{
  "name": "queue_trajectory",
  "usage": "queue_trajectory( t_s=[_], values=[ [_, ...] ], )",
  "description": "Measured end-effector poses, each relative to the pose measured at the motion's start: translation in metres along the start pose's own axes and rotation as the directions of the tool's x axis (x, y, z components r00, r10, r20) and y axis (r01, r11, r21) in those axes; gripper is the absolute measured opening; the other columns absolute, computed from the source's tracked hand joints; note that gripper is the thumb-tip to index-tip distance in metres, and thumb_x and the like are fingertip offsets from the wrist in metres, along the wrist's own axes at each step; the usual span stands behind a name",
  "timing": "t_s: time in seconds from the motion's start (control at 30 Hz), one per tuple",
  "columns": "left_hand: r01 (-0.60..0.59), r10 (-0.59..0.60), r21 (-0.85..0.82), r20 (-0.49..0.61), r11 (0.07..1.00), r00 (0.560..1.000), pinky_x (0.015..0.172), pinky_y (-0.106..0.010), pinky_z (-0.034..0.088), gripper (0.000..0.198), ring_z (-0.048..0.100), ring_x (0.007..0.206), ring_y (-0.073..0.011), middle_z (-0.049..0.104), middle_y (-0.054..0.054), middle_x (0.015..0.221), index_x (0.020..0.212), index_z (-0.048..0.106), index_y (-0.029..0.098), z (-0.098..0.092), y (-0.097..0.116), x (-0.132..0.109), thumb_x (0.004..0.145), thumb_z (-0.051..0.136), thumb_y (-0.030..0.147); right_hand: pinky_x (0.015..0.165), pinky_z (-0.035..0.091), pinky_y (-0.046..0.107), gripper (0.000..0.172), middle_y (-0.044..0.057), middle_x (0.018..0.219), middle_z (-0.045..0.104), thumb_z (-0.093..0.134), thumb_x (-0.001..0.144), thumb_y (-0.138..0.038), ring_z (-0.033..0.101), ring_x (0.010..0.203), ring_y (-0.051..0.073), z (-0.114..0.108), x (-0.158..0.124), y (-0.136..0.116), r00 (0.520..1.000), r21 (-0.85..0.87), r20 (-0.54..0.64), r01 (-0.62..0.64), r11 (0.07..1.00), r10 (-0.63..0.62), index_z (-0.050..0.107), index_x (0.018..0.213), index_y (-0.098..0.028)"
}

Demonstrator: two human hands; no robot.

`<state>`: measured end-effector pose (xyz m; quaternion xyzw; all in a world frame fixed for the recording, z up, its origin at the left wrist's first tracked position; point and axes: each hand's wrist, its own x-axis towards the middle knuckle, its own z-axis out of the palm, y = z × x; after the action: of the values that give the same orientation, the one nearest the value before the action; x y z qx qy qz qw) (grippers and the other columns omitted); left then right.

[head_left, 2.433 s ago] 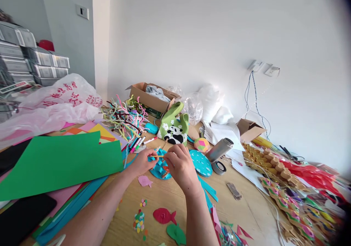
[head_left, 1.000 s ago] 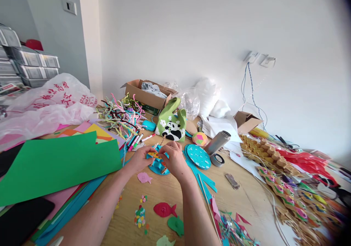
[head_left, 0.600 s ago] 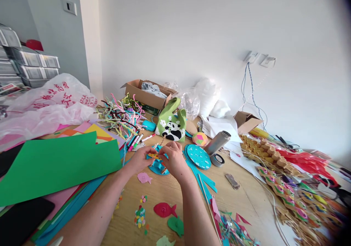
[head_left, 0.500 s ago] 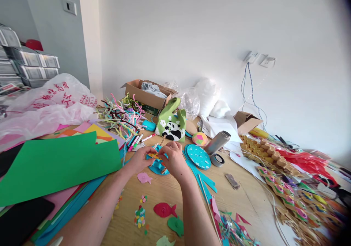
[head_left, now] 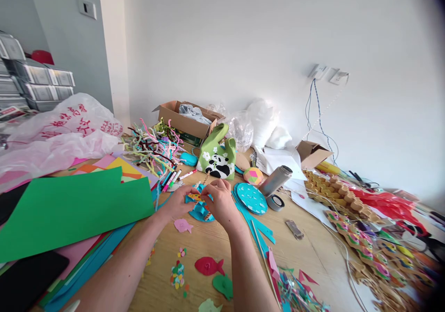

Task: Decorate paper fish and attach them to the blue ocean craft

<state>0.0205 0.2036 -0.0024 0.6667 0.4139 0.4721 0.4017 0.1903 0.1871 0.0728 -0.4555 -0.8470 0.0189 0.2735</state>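
Observation:
My left hand (head_left: 179,201) and my right hand (head_left: 219,201) meet over a blue round paper piece (head_left: 199,213) in the middle of the table. Between their fingertips is a small orange-yellow paper piece (head_left: 195,197), pinched from both sides. Its outline is partly covered by my fingers. Striped twisted strips show beside the blue piece. Closer to me lie a pink paper fish (head_left: 183,226), a red paper fish (head_left: 208,266) and a green paper fish (head_left: 223,286). Small coloured paper dots (head_left: 177,275) are scattered left of the red fish.
Green paper sheets (head_left: 76,210) cover the left side. Behind my hands stand a green panda bag (head_left: 217,156) and a pile of pipe cleaners (head_left: 153,145). At right are a blue disc (head_left: 251,199), a metal bottle (head_left: 277,180), a tape roll (head_left: 276,203) and egg-carton pieces (head_left: 342,194).
Both hands stay in nearly the same place, still pinching the orange-yellow piece. Little else differs beyond a very slight shift of the view.

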Motion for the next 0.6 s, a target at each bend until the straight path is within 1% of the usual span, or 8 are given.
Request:
queue_trajectory(
  t_s=[0.1,0.27,0.4,0.6],
  values=[
    [-0.03,0.03,0.004,-0.016,1.0,0.999,0.088,-0.035,0.05,0.029,0.063,0.094,-0.0225,0.069,-0.005,0.094,0.091,0.069,0.019,0.002,-0.007,0.001,0.063,0.066,0.012,0.097,0.036,0.041,0.014,0.004,0.081,0.063,0.067,0.081,-0.007,0.057,0.091,0.021,0.0,0.001,0.0,1.0,-0.001,0.005,-0.005,1.0,0.005,0.067,0.075,-0.021],
    [0.004,-0.005,-0.073,-0.012,0.997,1.0,0.085,-0.036,0.051,0.027,0.064,0.092,-0.0214,0.068,-0.006,0.095,0.091,0.068,0.017,0.008,-0.019,0.002,0.065,0.066,0.012,0.099,0.036,0.043,0.012,0.005,0.084,0.064,0.069,0.08,-0.008,0.058,0.093,0.021,0.0,0.0,0.001,1.0,0.004,0.008,-0.002,1.0,0.002,0.068,0.077,-0.02],
    [0.043,-0.046,-0.083,-0.035,0.996,0.998,0.083,-0.034,0.053,0.028,0.064,0.092,-0.0205,0.069,-0.005,0.095,0.09,0.068,0.017,0.009,-0.02,0.002,0.063,0.066,0.009,0.098,0.036,0.043,0.013,0.005,0.084,0.064,0.068,0.08,-0.008,0.058,0.095,0.022,0.0,-0.001,0.001,1.0,-0.003,0.015,0.004,1.0,-0.004,0.067,0.076,-0.021],
    [0.047,-0.05,-0.074,-0.048,0.996,0.998,0.084,-0.035,0.053,0.029,0.065,0.092,-0.0207,0.07,-0.005,0.093,0.091,0.068,0.017,0.008,-0.018,0.002,0.064,0.066,0.008,0.099,0.036,0.044,0.013,0.005,0.088,0.066,0.069,0.08,-0.009,0.058,0.098,0.023,0.0,-0.001,0.001,1.0,0.001,0.017,-0.014,1.0,0.014,0.067,0.077,-0.021]
  ],
)
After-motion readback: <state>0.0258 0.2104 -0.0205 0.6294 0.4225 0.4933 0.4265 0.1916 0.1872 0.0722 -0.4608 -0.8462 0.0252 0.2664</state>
